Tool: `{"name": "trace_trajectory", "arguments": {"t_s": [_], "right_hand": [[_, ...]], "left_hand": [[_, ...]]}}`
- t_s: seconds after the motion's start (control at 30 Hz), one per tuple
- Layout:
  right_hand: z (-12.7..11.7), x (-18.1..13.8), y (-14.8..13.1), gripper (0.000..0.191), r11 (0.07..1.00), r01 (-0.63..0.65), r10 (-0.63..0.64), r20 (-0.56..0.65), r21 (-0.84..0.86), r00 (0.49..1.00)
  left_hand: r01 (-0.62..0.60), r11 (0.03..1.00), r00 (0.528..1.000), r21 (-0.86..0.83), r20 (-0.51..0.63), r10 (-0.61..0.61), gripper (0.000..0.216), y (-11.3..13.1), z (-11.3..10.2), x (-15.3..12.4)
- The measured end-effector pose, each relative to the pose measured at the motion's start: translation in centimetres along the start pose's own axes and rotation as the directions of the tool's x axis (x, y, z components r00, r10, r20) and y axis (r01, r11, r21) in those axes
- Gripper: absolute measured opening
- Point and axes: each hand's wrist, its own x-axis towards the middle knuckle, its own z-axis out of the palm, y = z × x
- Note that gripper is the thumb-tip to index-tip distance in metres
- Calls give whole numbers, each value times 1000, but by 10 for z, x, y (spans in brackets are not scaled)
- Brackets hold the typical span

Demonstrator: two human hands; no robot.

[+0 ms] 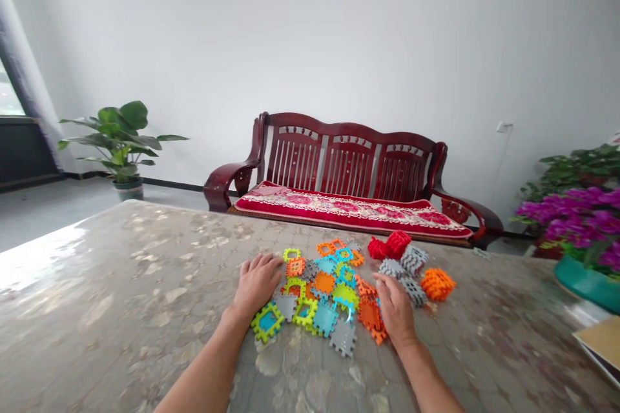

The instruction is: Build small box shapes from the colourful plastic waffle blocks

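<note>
Colourful plastic interlocking tiles with notched edges lie in a loose pile on the table. My left hand (258, 282) rests palm down at the pile's left edge, fingers stretched out, beside a small orange window tile (295, 267). Nearest me on that side is a green-framed tile with a blue centre (267, 321). My right hand (396, 310) lies against the right side of the pile, by the orange tiles (370, 314); its index finger is extended and the other fingers are partly hidden. A blue tile (325, 317) and a grey tile (343, 337) lie between the hands.
Beyond my right hand sit stacked grey tiles (413, 259), an orange stack (437, 284) and red pieces (398, 244). A teal flowerpot (586, 281) with purple flowers stands on the right of the patterned table (145, 322). A wooden bench (349, 161) is behind it.
</note>
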Motion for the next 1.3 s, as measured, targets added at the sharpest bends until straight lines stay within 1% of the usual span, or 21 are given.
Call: {"name": "trace_trajectory", "arguments": {"t_s": [0.1,0.17,0.3,0.43,0.53,0.67,0.83,0.93,1.07,1.13,1.2,1.3], "right_hand": [[2,-1,2,38,999,12,-11,21,-48,1000],[4,-2,3,37,995,23,-19,42,-98,999],[6,-3,2,34,974,42,-21,95,-224,995],[7,-3,-2,33,943,53,0,159,-328,987],[7,-2,-4,31,938,57,5,177,-343,984],[7,-1,-5,29,943,44,22,193,-331,981],[9,0,-4,27,952,19,32,161,-306,986],[9,0,-2,28,956,9,39,158,-294,987],[9,-1,-1,27,961,-2,45,150,-278,988],[9,-2,-1,28,963,-6,44,138,-268,989],[10,-2,0,28,965,-7,44,133,-261,990],[12,-2,3,30,965,-15,46,114,-262,992]], "left_hand": [[-95,989,995,-112,14,97,35,0,-4,1],[-130,979,991,-154,13,134,35,0,-6,1],[-137,975,988,-175,43,147,36,2,-9,2],[-163,972,982,-172,65,176,38,2,-8,4],[-183,970,978,-157,73,197,41,2,-5,7],[-181,974,975,-139,104,196,44,3,1,9],[-217,962,967,-167,98,235,43,8,5,10],[-191,967,972,-167,109,210,45,18,5,7],[-86,989,989,-117,113,99,51,37,2,1],[-54,993,991,-100,115,66,51,42,1,-2],[-48,993,992,-105,113,60,50,43,1,-2],[-56,989,993,-137,91,69,45,39,2,0]]}}
